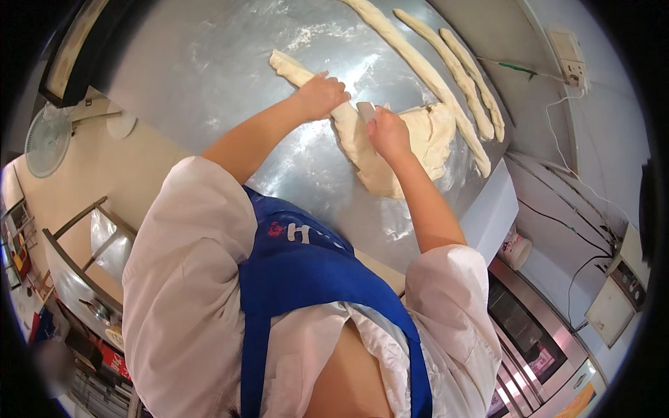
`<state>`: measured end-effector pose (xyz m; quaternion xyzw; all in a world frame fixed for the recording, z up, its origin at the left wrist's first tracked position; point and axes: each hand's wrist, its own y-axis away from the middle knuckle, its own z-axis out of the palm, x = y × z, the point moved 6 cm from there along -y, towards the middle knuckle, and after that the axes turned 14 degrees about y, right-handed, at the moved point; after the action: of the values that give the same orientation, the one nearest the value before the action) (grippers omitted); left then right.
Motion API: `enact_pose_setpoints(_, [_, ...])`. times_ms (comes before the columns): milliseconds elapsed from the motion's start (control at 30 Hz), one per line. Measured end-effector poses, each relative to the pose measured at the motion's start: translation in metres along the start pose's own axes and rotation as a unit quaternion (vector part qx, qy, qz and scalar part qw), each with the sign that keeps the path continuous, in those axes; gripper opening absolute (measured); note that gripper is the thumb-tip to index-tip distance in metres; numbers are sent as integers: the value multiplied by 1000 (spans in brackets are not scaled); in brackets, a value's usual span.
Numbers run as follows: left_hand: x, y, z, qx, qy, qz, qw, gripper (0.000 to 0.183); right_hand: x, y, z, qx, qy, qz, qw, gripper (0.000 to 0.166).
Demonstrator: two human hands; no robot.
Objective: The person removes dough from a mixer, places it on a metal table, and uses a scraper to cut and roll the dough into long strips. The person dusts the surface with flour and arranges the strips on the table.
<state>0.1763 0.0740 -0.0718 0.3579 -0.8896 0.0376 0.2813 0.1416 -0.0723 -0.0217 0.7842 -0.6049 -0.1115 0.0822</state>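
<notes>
A flattened piece of pale dough (431,138) lies on a floured metal worktable (219,78), its right edge ragged. A long strip of the dough (287,65) reaches away toward the upper left and appears continuous with the piece at its near end. Wrapped over this strip, my left hand (323,96) has its fingers curled around the far side. My right hand (389,135) grips a dough scraper (367,111) beside the strip, between it and the wider dough. Only part of the scraper shows; its lower edge is hidden by my hand.
To the right lie a long dough rope (418,62) and two shorter dough ropes (452,60) (475,78), near the wall. A power outlet (574,68) with a hanging cable is mounted there. A metal-framed rack (78,266) stands at the left.
</notes>
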Motion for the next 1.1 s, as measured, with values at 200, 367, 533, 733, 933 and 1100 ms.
enact_pose_setpoints(200, [-14, 13, -2, 6, -7, -17, 1000, 46, -10, -8, 34, 102, -33, -63, 992, 18])
enact_pose_setpoints(367, [-23, 61, -14, 33, -32, -4, 999, 28, 12, -30, 52, 73, -38, -29, 996, 24])
enact_pose_setpoints(533, [-18, 120, -7, 49, -113, -80, 989, 36, -34, -21, 49, 68, -81, -92, 990, 29])
enact_pose_setpoints(733, [48, 89, 20, 102, 29, -14, 994, 87, -4, 4, -33, 44, 4, -57, 997, 24])
enact_pose_setpoints(933, [73, 40, 62, 51, 63, 1, 997, 61, 1, 53, 3, 2, 66, -101, 993, 14])
enact_pose_setpoints(1100, [71, 48, 60, 60, 41, -44, 996, 50, -2, 51, 36, 62, 32, -111, 991, 12])
